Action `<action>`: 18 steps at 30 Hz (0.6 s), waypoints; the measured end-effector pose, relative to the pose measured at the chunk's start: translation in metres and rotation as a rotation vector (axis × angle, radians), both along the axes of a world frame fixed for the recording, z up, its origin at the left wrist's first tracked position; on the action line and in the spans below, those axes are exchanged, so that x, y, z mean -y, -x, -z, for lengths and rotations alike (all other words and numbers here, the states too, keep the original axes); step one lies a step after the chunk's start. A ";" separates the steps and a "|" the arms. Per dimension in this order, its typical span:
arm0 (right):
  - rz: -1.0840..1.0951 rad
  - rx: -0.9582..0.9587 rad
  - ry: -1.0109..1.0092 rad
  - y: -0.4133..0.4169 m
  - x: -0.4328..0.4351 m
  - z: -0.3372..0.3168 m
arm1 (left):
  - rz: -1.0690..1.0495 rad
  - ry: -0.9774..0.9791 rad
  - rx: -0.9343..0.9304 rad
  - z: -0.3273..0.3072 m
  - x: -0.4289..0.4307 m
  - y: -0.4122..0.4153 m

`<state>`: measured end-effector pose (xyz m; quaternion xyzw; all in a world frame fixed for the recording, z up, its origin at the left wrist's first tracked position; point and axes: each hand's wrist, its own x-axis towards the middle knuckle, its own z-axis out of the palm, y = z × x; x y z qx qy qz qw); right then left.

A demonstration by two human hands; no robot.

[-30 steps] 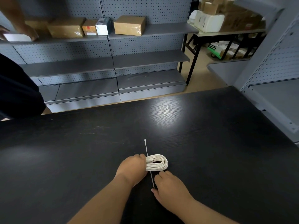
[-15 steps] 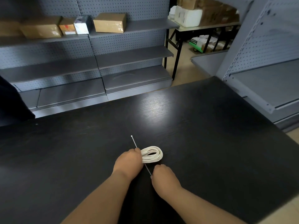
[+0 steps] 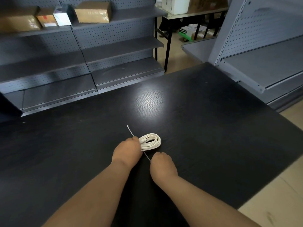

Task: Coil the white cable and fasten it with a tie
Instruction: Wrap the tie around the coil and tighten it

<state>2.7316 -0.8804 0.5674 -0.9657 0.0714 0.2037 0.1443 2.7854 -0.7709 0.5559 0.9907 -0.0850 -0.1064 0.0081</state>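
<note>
Left hand [image 3: 127, 152] grips the coiled white cable [image 3: 151, 141]; right hand [image 3: 162, 167] seemingly pinches the tie [image 3: 130, 131] (fingers hidden underneath).

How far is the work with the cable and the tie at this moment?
Done: the white cable is wound into a compact coil on the black table. In hand: the left hand grips one end of the coil, and the right hand pinches the near end of the tie, which runs straight past the coil. Left: the tie is not looped or closed yet, so fastening remains.
</note>
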 end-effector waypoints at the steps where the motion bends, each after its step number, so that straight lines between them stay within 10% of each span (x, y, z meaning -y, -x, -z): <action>1: -0.027 0.030 0.011 0.001 0.000 -0.001 | -0.003 -0.001 0.003 0.000 0.000 0.000; 18: -0.541 0.390 0.074 0.007 0.026 -0.005 | -0.034 -0.016 -0.013 0.002 0.002 0.003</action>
